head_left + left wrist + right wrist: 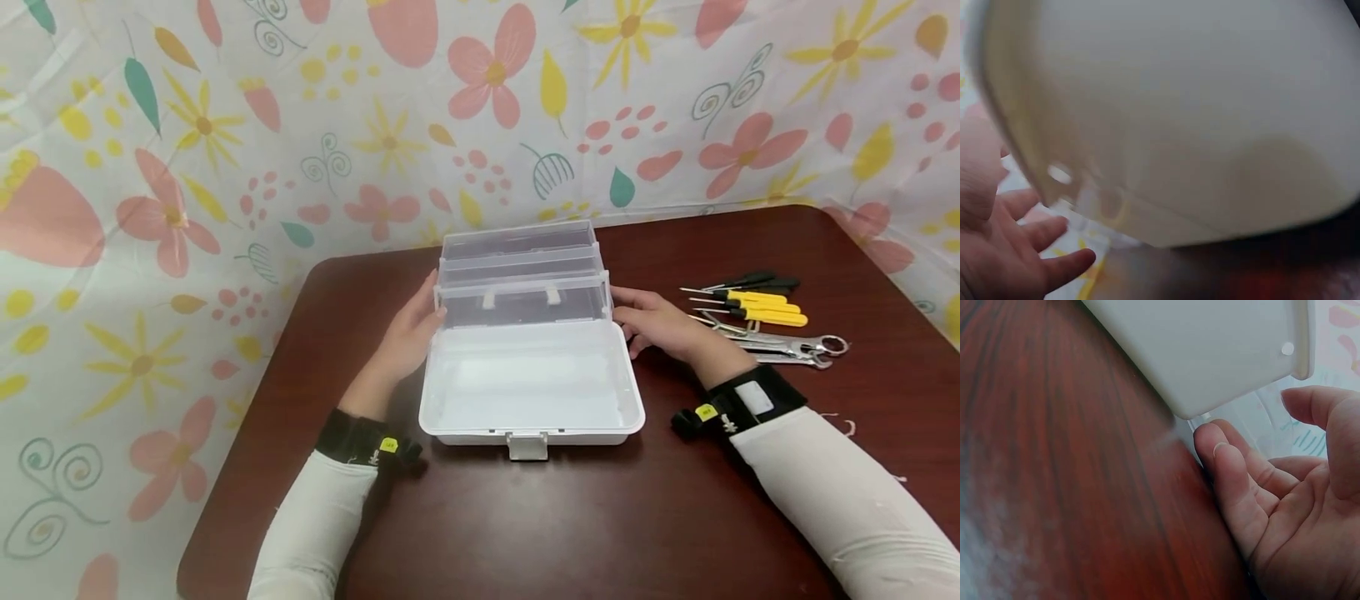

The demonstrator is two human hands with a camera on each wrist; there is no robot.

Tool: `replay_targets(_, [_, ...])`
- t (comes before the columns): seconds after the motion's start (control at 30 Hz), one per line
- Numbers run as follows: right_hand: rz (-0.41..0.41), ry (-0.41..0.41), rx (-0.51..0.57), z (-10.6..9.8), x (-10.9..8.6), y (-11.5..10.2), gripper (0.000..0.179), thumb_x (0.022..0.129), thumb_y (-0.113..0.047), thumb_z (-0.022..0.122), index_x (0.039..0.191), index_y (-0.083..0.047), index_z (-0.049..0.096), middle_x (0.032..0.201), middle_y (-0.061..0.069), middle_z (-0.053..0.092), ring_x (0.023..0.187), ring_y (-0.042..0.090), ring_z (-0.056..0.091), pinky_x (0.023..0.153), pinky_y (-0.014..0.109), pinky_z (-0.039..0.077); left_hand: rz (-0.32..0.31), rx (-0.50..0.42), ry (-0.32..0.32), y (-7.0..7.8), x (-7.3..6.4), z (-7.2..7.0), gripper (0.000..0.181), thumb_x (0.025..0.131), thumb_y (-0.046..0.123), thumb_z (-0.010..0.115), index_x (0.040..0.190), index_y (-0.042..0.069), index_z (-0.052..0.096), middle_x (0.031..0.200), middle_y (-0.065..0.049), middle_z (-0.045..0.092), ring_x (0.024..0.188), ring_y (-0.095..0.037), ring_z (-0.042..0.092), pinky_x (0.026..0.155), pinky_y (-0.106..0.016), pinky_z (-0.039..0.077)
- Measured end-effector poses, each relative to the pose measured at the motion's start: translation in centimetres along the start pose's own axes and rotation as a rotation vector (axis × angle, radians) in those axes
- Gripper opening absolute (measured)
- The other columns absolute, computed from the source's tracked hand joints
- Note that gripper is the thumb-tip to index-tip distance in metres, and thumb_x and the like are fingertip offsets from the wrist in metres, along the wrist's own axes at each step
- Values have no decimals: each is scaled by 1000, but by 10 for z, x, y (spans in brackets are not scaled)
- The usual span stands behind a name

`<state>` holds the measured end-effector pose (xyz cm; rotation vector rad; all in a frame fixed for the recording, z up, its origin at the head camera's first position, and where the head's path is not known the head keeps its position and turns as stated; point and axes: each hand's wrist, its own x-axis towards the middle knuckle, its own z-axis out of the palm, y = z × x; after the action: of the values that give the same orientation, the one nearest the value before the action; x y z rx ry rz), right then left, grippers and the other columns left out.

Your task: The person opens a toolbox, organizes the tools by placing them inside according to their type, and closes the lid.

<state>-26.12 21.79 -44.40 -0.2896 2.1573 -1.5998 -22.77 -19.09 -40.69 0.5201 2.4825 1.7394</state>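
Observation:
A white plastic toolbox (pixel 531 379) with a front latch stands unfolded on the table, its clear lid and trays (pixel 521 268) raised at the back. My left hand (pixel 411 333) lies along the left side of the clear trays. In the left wrist view, the fingers (pixel 1066 270) are spread and loosely bent beside the box wall (pixel 1179 125), which is blurred. My right hand (pixel 656 323) is at the right side, fingertips near the trays. In the right wrist view, its fingers (pixel 1232 475) bend by the box's lower corner, the thumb apart from them.
On the right of the dark red-brown table (pixel 540 525) lie several yellow-handled screwdrivers (pixel 765 310), black-handled tools (pixel 757 282) and metal wrenches (pixel 795 346). Behind the table hangs a flower-patterned cloth (pixel 495 158).

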Motion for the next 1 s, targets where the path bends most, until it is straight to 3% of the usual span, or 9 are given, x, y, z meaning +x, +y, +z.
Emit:
replay_targets(0.13, [0,-7,7,1,0,2,69,104,-25,51,165,-16,22,101,-6,71,75,14,69,59,37,59,57,100,37,-20,3,1,66,109,16,44,167,22,15,172,-5,26,155,-31,33,121,-59,33])
replay_targets(0.3, [-12,-8,8,1,0,3,68,104,-25,51,165,-16,23,101,-8,72,74,14,69,58,37,59,94,182,129,-29,3,3,58,109,20,46,164,26,28,166,-3,39,149,-29,44,118,-57,39])
replay_targets(0.5, [0,2,9,0,0,4,67,104,-24,50,165,-13,23,94,-9,72,73,13,68,58,36,59,152,42,163,-34,5,13,55,106,7,48,160,12,37,155,-19,52,139,-43,54,107,-61,49])
replay_targets(0.57, [-3,4,7,1,-1,4,67,104,-25,49,165,-13,23,91,-8,73,72,13,68,58,37,59,122,-16,145,-23,2,15,57,105,4,48,161,11,35,155,-21,51,139,-47,52,106,-63,48])
replay_targets(0.73, [-31,27,-34,6,-2,2,66,106,-29,49,165,-13,24,82,-6,73,69,13,68,57,39,59,39,-252,75,-13,6,17,74,96,-10,40,164,14,27,166,-18,36,147,-48,40,114,-70,35])
replay_targets(0.77, [-33,32,-44,7,-1,1,66,106,-30,49,165,-13,23,80,-5,73,68,13,68,57,39,59,30,-296,70,-17,9,17,76,95,-11,39,165,16,25,167,-16,33,147,-46,38,115,-71,33])
replay_targets(0.9, [-30,52,-73,9,1,0,67,106,-34,49,165,-14,23,81,-4,73,69,14,69,57,41,59,53,-433,41,-28,16,18,71,101,-10,37,166,14,19,170,-17,25,148,-46,34,116,-73,28])
replay_targets(1.0, [-23,62,-84,10,2,-1,69,105,-36,51,165,-14,24,83,-4,74,71,13,70,58,41,60,86,-460,30,-34,18,18,67,104,-8,37,165,12,18,171,-18,23,146,-47,34,115,-74,28])
